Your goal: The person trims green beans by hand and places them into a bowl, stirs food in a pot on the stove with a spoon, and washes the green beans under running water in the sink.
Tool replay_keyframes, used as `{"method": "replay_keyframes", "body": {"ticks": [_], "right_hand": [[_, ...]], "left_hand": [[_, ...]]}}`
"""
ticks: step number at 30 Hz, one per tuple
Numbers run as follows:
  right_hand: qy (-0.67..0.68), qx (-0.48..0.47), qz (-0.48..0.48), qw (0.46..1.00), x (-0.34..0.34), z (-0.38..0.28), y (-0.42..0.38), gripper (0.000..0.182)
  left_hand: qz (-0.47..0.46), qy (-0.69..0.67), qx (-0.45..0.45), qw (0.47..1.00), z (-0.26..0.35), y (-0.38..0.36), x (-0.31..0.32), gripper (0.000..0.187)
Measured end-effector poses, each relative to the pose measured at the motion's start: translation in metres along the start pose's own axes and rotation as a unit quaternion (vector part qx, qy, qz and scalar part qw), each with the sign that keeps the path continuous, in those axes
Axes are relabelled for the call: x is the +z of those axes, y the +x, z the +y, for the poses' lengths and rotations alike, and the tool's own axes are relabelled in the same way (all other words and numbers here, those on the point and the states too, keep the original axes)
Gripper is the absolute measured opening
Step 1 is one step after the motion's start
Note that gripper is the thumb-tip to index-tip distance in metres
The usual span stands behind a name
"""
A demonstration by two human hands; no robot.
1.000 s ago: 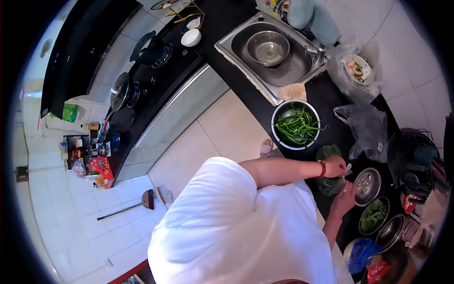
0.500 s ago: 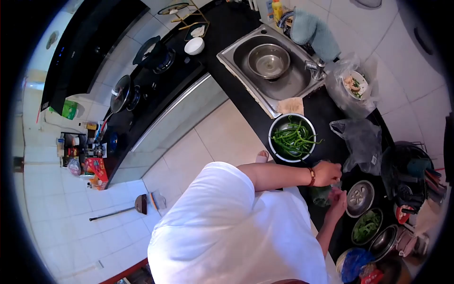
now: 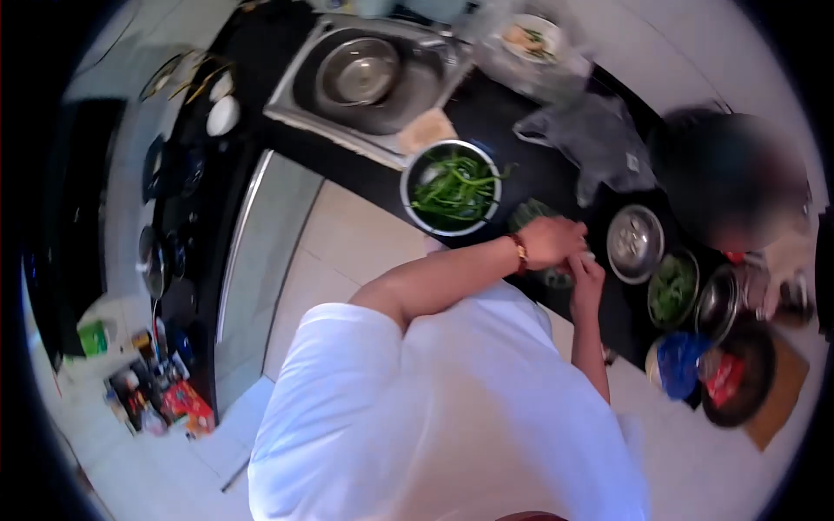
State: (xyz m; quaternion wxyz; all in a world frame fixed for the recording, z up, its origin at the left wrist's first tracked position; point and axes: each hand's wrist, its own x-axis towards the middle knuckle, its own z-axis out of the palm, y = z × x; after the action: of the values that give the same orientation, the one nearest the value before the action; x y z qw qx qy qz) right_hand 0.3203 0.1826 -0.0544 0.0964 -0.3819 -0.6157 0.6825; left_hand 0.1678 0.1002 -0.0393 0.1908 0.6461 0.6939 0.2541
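Observation:
My left hand [image 3: 554, 242], with a beaded bracelet at the wrist, and my right hand [image 3: 587, 280] meet over the dark counter. Both have closed fingers, pinching what looks like a thin clear plastic bag [image 3: 532, 211] with something green in it. My hands cover much of the bag, and blur hides its exact contents. Left of them stands a metal bowl [image 3: 407, 201] full of long green peppers [image 3: 456, 187]. To their right sit a metal bowl [image 3: 613, 260] with pale slices in it and a bowl of green leaves [image 3: 673, 289].
A sink [image 3: 291, 102] holds a metal basin [image 3: 359, 71]; a tan cloth [image 3: 426, 132] lies on its corner. Behind my hands are a grey plastic bag [image 3: 599, 143] and a bagged plate of scraps [image 3: 532, 39]. A blue bag [image 3: 678, 365] and a dark pan [image 3: 763, 382] lie right.
The view has swung right, so the sink and bowls appear farther left and higher. My hands have come closer together, still at the clear bag.

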Motion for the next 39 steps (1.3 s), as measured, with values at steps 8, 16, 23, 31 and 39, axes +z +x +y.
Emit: {"method": "replay_keyframes", "body": {"ticks": [8,16,23,31,39], "right_hand": [[0.099,0.054,0.017,0.993,0.007,0.017,0.004,0.008],[-0.3,-0.295,0.064,0.905,0.012,-0.016,0.002,0.019],[-0.434,-0.341,0.096,0.828,0.005,0.001,0.016,0.013],[-0.34,-0.251,0.074,0.903,-0.008,0.008,0.003,0.013],[-0.334,-0.194,0.072,0.919,-0.007,0.006,-0.011,0.014]], "left_hand": [[0.023,-0.117,-0.219,0.968,-0.003,-0.023,0.029,0.021],[0.053,-0.185,-0.128,0.973,0.001,-0.007,0.018,0.018],[-0.018,-0.371,-0.225,0.901,-0.031,-0.006,0.046,0.02],[-0.187,-0.449,-0.26,0.834,-0.044,0.001,0.027,0.015],[-0.058,0.104,0.003,0.993,-0.029,0.008,0.011,0.021]]}}
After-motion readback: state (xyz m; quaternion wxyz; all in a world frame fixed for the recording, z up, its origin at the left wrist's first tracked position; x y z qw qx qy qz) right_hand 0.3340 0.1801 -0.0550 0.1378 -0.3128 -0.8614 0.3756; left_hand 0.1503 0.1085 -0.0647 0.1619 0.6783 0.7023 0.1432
